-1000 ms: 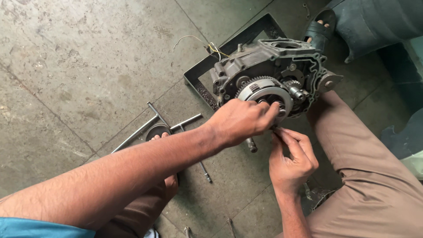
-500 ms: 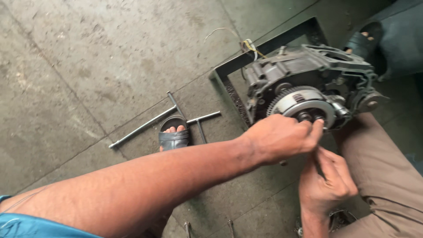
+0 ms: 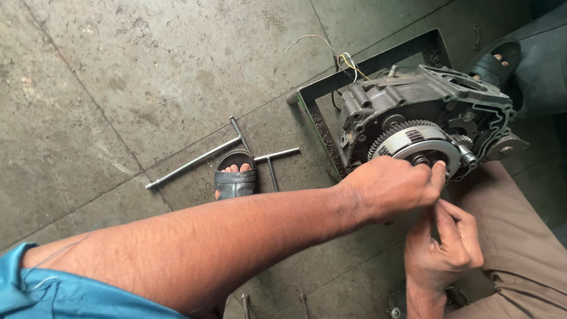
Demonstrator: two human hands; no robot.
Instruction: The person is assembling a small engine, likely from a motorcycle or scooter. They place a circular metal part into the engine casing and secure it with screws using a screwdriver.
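The left hand (image 3: 393, 189), nearer, pinched at the clutch (image 3: 416, 147) hub on the engine (image 3: 425, 112) directly ahead, while the right hand (image 3: 443, 248) below gripped a thin, mostly hidden tool.

Under me is a stained concrete floor (image 3: 118, 77) with slab joints. Directly on it lie two T-handle wrenches (image 3: 195, 159) (image 3: 273, 160) beside my sandalled foot (image 3: 235, 177), and a black metal frame (image 3: 378, 56) under the engine.
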